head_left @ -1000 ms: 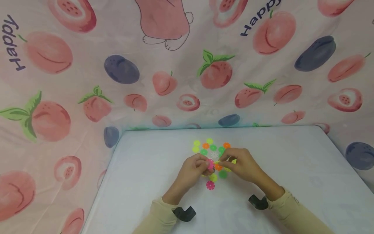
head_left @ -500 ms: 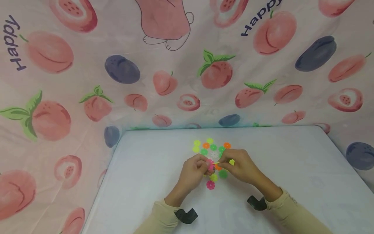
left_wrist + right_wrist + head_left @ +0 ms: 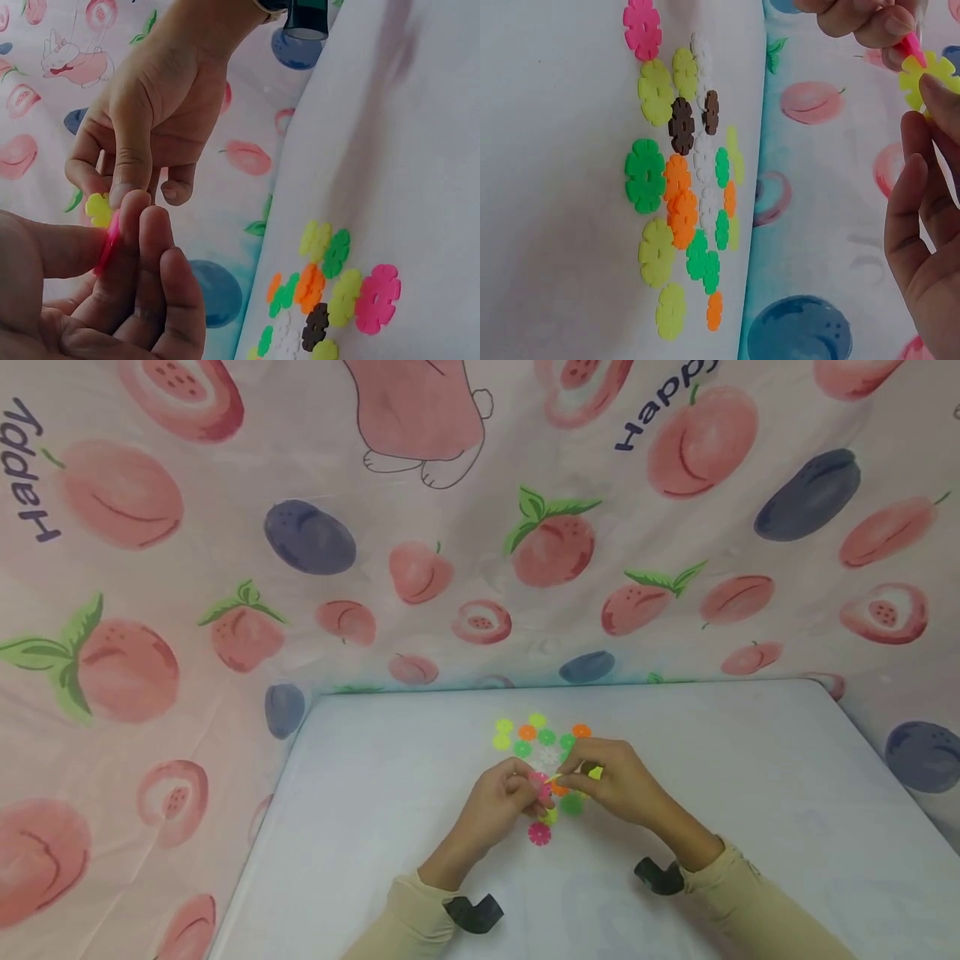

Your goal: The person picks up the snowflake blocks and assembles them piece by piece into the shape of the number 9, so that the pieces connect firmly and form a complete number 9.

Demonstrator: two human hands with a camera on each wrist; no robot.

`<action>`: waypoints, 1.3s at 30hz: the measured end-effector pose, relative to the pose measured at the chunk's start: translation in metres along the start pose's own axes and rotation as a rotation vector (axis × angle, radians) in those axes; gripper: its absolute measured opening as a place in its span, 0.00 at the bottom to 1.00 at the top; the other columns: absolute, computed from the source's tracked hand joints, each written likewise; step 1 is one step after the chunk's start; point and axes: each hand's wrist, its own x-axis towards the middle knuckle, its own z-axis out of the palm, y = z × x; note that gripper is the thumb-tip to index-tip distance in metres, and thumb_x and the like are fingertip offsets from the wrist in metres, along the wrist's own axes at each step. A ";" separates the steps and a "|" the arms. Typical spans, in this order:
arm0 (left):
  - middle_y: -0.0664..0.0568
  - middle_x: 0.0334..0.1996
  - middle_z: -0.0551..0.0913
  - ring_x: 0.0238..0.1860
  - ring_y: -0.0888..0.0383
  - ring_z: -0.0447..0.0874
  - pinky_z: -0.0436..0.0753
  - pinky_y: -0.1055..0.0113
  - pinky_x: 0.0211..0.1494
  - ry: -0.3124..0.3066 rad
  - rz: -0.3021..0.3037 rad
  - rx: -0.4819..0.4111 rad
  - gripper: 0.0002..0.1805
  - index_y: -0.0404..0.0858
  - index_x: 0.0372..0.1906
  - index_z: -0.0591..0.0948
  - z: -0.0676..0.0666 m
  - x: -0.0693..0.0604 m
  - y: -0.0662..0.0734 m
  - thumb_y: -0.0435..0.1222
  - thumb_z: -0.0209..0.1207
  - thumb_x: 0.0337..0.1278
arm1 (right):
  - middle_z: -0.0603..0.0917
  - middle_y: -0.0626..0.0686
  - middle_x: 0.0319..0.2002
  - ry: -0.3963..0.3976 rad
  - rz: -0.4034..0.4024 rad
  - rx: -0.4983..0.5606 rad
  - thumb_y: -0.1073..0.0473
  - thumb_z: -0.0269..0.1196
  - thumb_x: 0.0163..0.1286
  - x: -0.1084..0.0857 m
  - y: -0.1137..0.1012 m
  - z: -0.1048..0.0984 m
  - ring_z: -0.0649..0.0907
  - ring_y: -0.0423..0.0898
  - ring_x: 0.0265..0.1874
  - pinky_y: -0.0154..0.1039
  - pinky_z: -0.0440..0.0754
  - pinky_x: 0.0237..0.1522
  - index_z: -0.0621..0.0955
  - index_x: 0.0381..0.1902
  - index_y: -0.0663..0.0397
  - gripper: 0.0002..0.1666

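My left hand pinches a pink notched flower-shaped plastic disc between thumb and fingers. My right hand holds a yellow disc of the same kind by its edge. In the right wrist view the two discs meet edge to edge at an angle, and they appear to touch; fingertips partly hide how far they interlock. Both hands are above the scattered discs on the table, a pink disc and a green disc among them.
Several loose discs lie flat in a cluster, including an orange disc, a brown disc and a white disc. They rest on a white table. A fruit-print cloth hangs behind it.
Both hands stay in nearly the same place with the same two discs. The yellow disc has tilted slightly against the pink one.
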 end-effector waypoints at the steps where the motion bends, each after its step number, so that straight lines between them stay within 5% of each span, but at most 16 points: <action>1: 0.43 0.35 0.91 0.38 0.44 0.89 0.85 0.71 0.43 -0.009 -0.002 -0.009 0.08 0.34 0.44 0.76 0.000 0.000 0.000 0.36 0.57 0.74 | 0.85 0.35 0.31 -0.003 0.008 0.002 0.62 0.76 0.60 0.000 0.000 0.000 0.82 0.34 0.32 0.39 0.85 0.37 0.87 0.33 0.42 0.09; 11: 0.39 0.38 0.91 0.35 0.55 0.89 0.87 0.67 0.45 -0.056 -0.005 -0.045 0.07 0.33 0.42 0.75 -0.005 0.001 -0.001 0.34 0.56 0.74 | 0.87 0.33 0.32 -0.005 0.095 0.004 0.58 0.76 0.61 0.000 0.006 -0.008 0.84 0.34 0.34 0.37 0.86 0.40 0.88 0.35 0.37 0.08; 21: 0.35 0.41 0.89 0.37 0.53 0.90 0.87 0.65 0.46 -0.020 -0.032 -0.026 0.07 0.34 0.43 0.76 -0.013 -0.001 -0.005 0.36 0.57 0.73 | 0.88 0.37 0.33 0.066 0.247 -0.099 0.57 0.74 0.64 -0.001 0.031 -0.022 0.85 0.38 0.37 0.36 0.85 0.41 0.88 0.34 0.39 0.05; 31: 0.32 0.44 0.87 0.38 0.48 0.90 0.87 0.63 0.45 -0.009 -0.044 -0.016 0.07 0.35 0.44 0.77 -0.014 -0.002 -0.008 0.37 0.58 0.72 | 0.88 0.44 0.36 -0.070 0.402 -0.190 0.54 0.71 0.67 -0.002 0.062 -0.025 0.85 0.45 0.39 0.45 0.85 0.44 0.87 0.38 0.46 0.04; 39: 0.33 0.43 0.87 0.37 0.54 0.89 0.86 0.65 0.45 -0.015 -0.045 0.008 0.09 0.37 0.45 0.78 -0.015 -0.003 -0.013 0.39 0.60 0.72 | 0.87 0.48 0.38 -0.168 0.532 -0.235 0.55 0.69 0.68 -0.002 0.081 -0.019 0.83 0.47 0.39 0.48 0.84 0.47 0.87 0.42 0.48 0.07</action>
